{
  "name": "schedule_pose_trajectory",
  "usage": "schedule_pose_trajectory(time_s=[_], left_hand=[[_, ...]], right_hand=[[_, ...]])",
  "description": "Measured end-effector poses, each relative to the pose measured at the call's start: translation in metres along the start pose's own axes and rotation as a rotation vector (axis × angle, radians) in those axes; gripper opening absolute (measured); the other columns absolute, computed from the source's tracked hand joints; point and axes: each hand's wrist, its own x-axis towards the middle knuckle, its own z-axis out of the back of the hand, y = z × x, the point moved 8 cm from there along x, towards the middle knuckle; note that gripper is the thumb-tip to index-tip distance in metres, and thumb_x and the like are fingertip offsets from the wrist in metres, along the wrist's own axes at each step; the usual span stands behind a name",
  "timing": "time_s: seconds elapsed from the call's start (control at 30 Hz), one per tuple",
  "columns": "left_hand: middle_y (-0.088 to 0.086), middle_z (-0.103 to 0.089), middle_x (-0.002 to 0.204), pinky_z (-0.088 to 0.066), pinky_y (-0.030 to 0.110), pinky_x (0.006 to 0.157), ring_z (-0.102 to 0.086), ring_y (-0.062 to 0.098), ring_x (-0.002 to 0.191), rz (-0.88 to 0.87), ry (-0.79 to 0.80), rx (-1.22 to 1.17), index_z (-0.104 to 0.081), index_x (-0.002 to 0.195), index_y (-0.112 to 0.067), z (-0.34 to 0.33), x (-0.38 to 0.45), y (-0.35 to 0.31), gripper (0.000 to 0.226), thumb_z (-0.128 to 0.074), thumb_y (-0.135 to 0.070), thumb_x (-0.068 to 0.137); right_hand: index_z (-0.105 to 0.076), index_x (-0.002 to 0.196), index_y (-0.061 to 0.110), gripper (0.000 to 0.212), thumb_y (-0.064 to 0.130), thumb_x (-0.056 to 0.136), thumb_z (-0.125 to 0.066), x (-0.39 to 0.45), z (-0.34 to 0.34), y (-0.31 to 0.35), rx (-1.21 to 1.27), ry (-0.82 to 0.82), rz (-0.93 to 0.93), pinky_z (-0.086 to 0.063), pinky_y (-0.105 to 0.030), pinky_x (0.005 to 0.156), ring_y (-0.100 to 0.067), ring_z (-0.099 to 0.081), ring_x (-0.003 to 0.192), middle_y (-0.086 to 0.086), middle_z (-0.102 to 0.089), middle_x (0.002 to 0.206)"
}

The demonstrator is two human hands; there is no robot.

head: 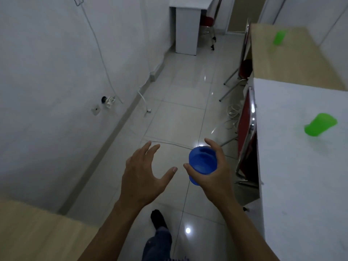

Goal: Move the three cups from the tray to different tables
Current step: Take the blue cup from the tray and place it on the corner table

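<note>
Aisle between tabletops, cup in hand.
Right hand (pixel 214 178) holds cup (pixel 202 162) over floor (pixel 177 113); near tabletop (pixel 301 166) right carries one cup (pixel 320 125), far tabletop (pixel 293 59) behind another (pixel 279 37).

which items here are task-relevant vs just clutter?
Job:
- blue cup, held in right hand
- green cup on white table
- green cup on wooden table
- left hand, open, empty

Lying about:
- red chairs
- floor cables
- far white desk
</note>
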Motion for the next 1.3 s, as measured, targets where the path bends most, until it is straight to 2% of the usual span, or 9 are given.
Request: schedule_pose_trajectory(time_s=[0.2,0.33,0.47,0.73,0.9,1.1,1.2,1.3], left_hand=[[-0.005,-0.037,0.157,-0.035,0.052,0.114,-0.035,0.013,0.142,-0.011,0.062,-0.063,-0.041,0.146,-0.029,-0.019,0.094,0.022,0.085,-0.052,-0.079,0.078],[-0.008,-0.035,0.157,-0.034,0.050,0.115,-0.033,0.013,0.143,-0.012,0.093,-0.087,-0.040,0.146,-0.033,-0.019,0.151,0.040,0.087,-0.049,-0.082,0.076],[-0.008,-0.035,0.158,-0.035,0.051,0.115,-0.033,0.016,0.144,-0.043,0.129,-0.065,-0.039,0.147,-0.034,-0.023,0.203,0.052,0.087,-0.050,-0.082,0.076],[-0.011,-0.034,0.157,-0.032,0.048,0.116,-0.032,0.014,0.143,-0.041,0.143,-0.081,-0.038,0.147,-0.036,-0.042,0.290,0.059,0.083,-0.054,-0.079,0.078],[-0.010,-0.037,0.156,-0.033,0.049,0.115,-0.033,0.011,0.141,-0.034,0.139,-0.077,-0.041,0.146,-0.034,-0.063,0.352,0.055,0.082,-0.056,-0.078,0.077],[-0.004,-0.044,0.153,-0.036,0.049,0.113,-0.041,0.013,0.139,-0.021,0.155,-0.015,-0.045,0.144,-0.030,-0.102,0.451,0.045,0.084,-0.051,-0.081,0.078],[-0.005,-0.041,0.155,-0.034,0.045,0.112,-0.039,0.015,0.141,0.009,0.189,-0.019,-0.043,0.145,-0.031,-0.124,0.489,0.034,0.086,-0.048,-0.083,0.077],[-0.005,-0.039,0.156,-0.034,0.043,0.111,-0.037,0.015,0.142,0.028,0.193,-0.043,-0.042,0.145,-0.032,-0.144,0.529,0.020,0.087,-0.046,-0.084,0.075]], right_hand=[[-0.048,0.138,0.034,0.084,0.037,0.065,-0.090,0.072,-0.019,-0.014,-0.024,-0.053,-0.045,-0.044,-0.006,0.088,0.001,-0.055,0.116,0.026,-0.057,0.122],[-0.049,0.136,0.036,0.084,0.044,0.062,-0.088,0.122,-0.035,-0.017,-0.034,-0.097,-0.080,-0.044,-0.005,0.087,-0.002,-0.057,0.116,0.020,-0.060,0.123],[-0.047,0.136,0.039,0.084,0.049,0.062,-0.085,0.170,-0.047,-0.016,-0.040,-0.121,-0.085,-0.048,-0.013,0.088,-0.003,-0.057,0.116,0.021,-0.059,0.123],[-0.048,0.136,0.038,0.081,0.037,0.067,-0.090,0.252,-0.060,-0.028,-0.057,-0.123,-0.092,-0.046,-0.009,0.089,-0.001,-0.055,0.117,0.023,-0.058,0.123],[-0.048,0.137,0.036,0.084,0.047,0.062,-0.085,0.319,-0.060,-0.050,-0.021,-0.128,-0.092,-0.043,-0.003,0.086,0.004,-0.053,0.116,0.031,-0.054,0.122],[-0.047,0.137,0.036,0.085,0.045,0.062,-0.086,0.425,-0.052,-0.086,0.001,-0.084,-0.091,-0.046,-0.005,0.085,0.004,-0.052,0.116,0.029,-0.054,0.122],[-0.047,0.138,0.034,0.085,0.040,0.064,-0.088,0.469,-0.040,-0.099,0.004,-0.069,-0.104,-0.045,-0.004,0.083,0.007,-0.051,0.115,0.026,-0.055,0.123],[-0.045,0.139,0.034,0.086,0.045,0.064,-0.087,0.513,-0.027,-0.111,-0.014,-0.069,-0.097,-0.045,-0.003,0.084,0.008,-0.050,0.116,0.030,-0.053,0.124]])
